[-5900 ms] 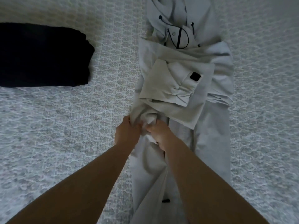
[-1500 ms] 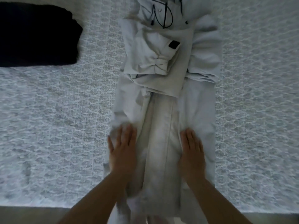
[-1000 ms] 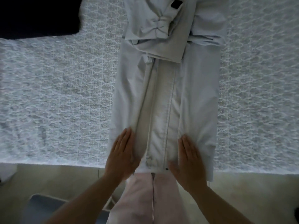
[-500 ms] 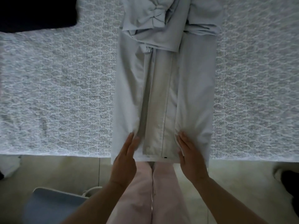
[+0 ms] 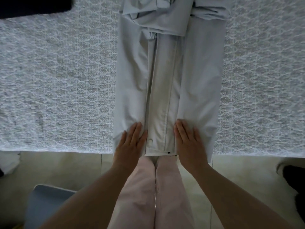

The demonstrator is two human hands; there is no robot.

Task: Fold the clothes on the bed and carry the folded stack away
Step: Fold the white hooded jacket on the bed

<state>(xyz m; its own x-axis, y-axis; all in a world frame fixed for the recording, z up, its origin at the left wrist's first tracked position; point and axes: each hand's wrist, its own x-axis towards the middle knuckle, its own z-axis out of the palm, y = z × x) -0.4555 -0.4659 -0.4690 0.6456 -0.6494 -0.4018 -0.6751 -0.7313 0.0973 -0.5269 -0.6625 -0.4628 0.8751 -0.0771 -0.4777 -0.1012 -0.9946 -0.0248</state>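
A long pale grey jacket [image 5: 199,83] lies lengthwise on the white textured bedspread [image 5: 57,83], its sides folded inward and its sleeves bunched at the top. Its hem reaches the bed's near edge. My left hand [image 5: 130,144] lies flat on the left panel near the hem, fingers together. My right hand [image 5: 189,142] lies flat on the right panel, level with the left. The zip strip runs between them. A folded black garment [image 5: 33,5] sits at the far left of the bed, cut off by the frame's top.
The bed's near edge runs across the frame above a pale tiled floor [image 5: 66,169]. My legs in pink trousers [image 5: 155,192] stand against it. A grey-blue object [image 5: 44,204] sits on the floor at lower left, a dark object [image 5: 295,179] at right.
Both hands have slid down the jacket from its middle to the hem, smoothing the panels. The view has tilted down, bringing the floor and my legs into sight.
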